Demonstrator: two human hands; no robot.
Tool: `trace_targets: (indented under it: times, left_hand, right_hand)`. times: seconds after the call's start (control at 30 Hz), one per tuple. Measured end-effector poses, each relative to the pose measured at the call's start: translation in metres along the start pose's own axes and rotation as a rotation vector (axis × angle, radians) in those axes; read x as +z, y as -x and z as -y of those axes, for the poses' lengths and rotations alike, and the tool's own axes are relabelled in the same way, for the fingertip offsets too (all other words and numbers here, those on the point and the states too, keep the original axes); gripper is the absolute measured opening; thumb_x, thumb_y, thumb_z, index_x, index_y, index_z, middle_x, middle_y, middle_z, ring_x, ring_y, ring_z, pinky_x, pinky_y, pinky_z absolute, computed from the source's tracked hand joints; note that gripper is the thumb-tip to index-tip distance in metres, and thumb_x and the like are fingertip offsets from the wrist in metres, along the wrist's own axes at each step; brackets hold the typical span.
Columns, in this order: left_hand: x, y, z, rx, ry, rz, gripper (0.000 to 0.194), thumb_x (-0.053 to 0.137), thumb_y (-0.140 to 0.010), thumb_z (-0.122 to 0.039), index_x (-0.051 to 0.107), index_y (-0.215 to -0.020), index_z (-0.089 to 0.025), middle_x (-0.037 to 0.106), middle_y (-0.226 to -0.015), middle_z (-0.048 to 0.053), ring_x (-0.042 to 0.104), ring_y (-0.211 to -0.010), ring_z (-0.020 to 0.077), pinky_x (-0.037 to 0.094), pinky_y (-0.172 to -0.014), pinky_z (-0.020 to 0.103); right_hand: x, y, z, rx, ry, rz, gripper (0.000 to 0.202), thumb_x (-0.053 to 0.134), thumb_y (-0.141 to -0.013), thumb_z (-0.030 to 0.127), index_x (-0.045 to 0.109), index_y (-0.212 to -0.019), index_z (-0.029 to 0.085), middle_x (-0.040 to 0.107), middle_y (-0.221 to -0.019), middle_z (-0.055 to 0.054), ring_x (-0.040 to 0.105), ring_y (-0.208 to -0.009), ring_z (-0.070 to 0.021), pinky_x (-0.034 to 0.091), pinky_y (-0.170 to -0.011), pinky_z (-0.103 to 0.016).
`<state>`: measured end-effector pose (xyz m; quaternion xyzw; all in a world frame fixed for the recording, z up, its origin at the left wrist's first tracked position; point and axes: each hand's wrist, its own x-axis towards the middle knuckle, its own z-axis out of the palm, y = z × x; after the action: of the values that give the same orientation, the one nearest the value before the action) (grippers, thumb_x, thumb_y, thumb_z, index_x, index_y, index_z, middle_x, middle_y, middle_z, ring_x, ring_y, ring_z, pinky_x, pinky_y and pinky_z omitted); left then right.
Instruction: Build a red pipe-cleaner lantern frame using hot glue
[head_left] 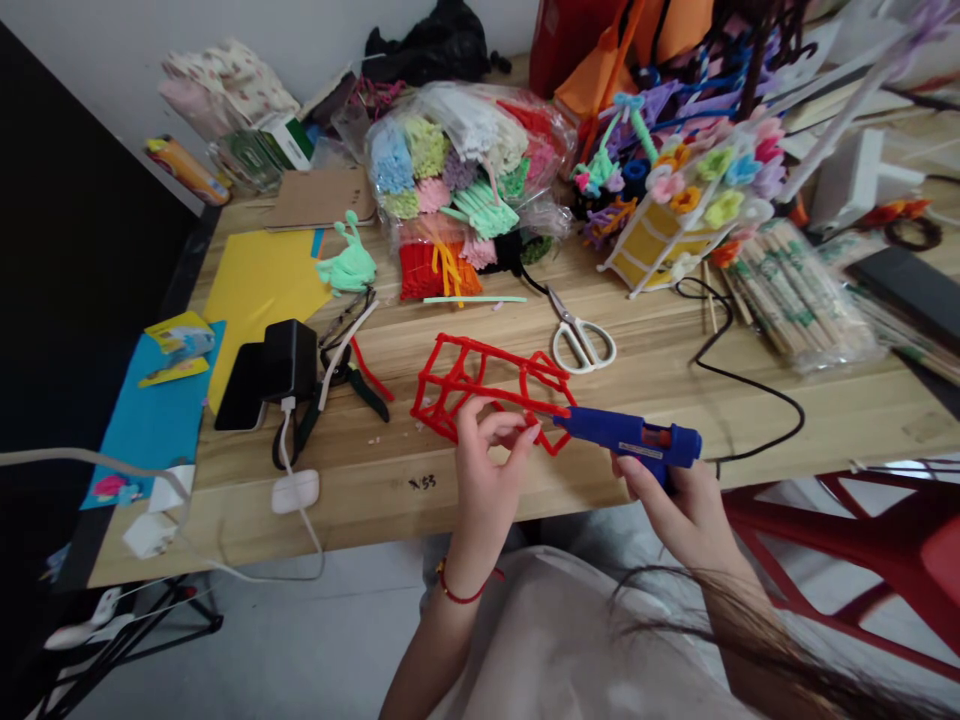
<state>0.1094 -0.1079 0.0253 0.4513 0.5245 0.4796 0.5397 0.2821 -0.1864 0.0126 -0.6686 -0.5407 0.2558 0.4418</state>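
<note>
A red frame [525,402] (openwork) lies beside a blue glue gun [626,433].

"Can you see the whole blue glue gun [615,430]?"

"No. The right hand [679,510] hides most of its handle [658,474], and the words on its label [640,450] are too small to read."

"And the red frame [517,399]?"

"The left hand [491,455] covers a bit of it."

"What gets cut off?"

"The red stool [885,535], at the right edge, and the white cord [67,455], at the left."
</note>
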Motion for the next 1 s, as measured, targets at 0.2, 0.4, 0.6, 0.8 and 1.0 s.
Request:
trace_targets:
  times: [0.2, 0.4, 0.6, 0.8, 1.0]
  left_hand:
    - [-0.002, 0.000, -0.001, 0.022, -0.028, -0.005, 0.044, 0.075, -0.073, -0.023, 0.045, -0.105, -0.024, 0.069, -0.074, -0.003, 0.064, -0.068, 0.0122, 0.048, -0.068, 0.024]
    - [-0.003, 0.001, -0.001, 0.037, -0.061, 0.018, 0.043, 0.073, -0.075, -0.023, 0.045, -0.107, -0.024, 0.068, -0.076, -0.002, 0.064, -0.069, 0.0127, 0.049, -0.068, 0.025]
    - [-0.003, 0.001, 0.000, 0.032, -0.049, -0.002, 0.044, 0.075, -0.073, -0.023, 0.046, -0.106, -0.023, 0.068, -0.075, -0.002, 0.064, -0.067, 0.0123, 0.049, -0.067, 0.024]
    - [-0.002, 0.003, 0.000, 0.060, -0.099, -0.010, 0.042, 0.071, -0.076, -0.021, 0.044, -0.108, -0.022, 0.068, -0.077, -0.002, 0.062, -0.067, 0.0110, 0.050, -0.068, 0.024]
    - [-0.005, 0.004, 0.008, 0.112, -0.148, 0.012, 0.042, 0.067, -0.077, -0.018, 0.042, -0.110, -0.023, 0.068, -0.082, 0.000, 0.064, -0.072, 0.0119, 0.051, -0.069, 0.025]
  right_hand:
    - [-0.016, 0.001, -0.006, -0.071, 0.157, -0.070, 0.017, 0.063, -0.084, 0.034, 0.064, -0.096, 0.022, 0.069, -0.088, -0.005, 0.065, -0.075, -0.0204, 0.050, -0.067, -0.031]
    - [-0.035, -0.006, -0.047, -0.062, 0.555, -0.207, 0.033, 0.060, -0.082, 0.038, 0.058, -0.110, 0.022, 0.065, -0.098, -0.007, 0.063, -0.080, -0.0236, 0.048, -0.067, -0.033]
    - [-0.050, -0.027, -0.085, 0.026, 0.719, -0.021, 0.067, 0.060, -0.076, 0.040, 0.042, -0.136, 0.014, 0.050, -0.118, -0.018, 0.057, -0.102, -0.0344, 0.048, -0.082, -0.047]
    - [-0.039, -0.036, -0.012, -0.229, 0.387, -0.066, 0.049, 0.058, -0.083, 0.027, 0.049, -0.132, 0.023, 0.051, -0.127, -0.014, 0.050, -0.117, -0.0316, 0.043, -0.096, -0.050]
    - [0.022, -0.037, 0.056, -0.363, 0.077, 0.062, 0.041, 0.066, -0.085, 0.024, 0.054, -0.124, 0.022, 0.063, -0.111, -0.010, 0.059, -0.101, -0.0231, 0.051, -0.086, -0.038]
